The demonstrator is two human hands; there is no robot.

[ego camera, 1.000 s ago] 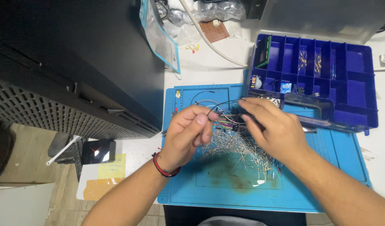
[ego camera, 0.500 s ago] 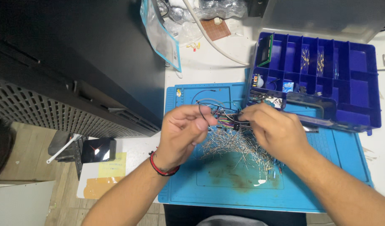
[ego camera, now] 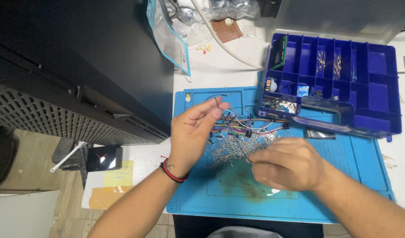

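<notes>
Black jumper wire (ego camera: 229, 128) pinched taut between left hand (ego camera: 191, 132) and right hand (ego camera: 288, 163) above blue mat (ego camera: 343, 194); tangled wire pile (ego camera: 242, 132) beneath largely unsorted, separation barely begun.

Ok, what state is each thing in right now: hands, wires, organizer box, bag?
Left hand: raised, pinching a dark wire.
Right hand: low over the blue mat, pinching the wire's other end.
Jumper wires: tangled.
Blue organizer box: lid open.
Plastic bag: upright.
</notes>
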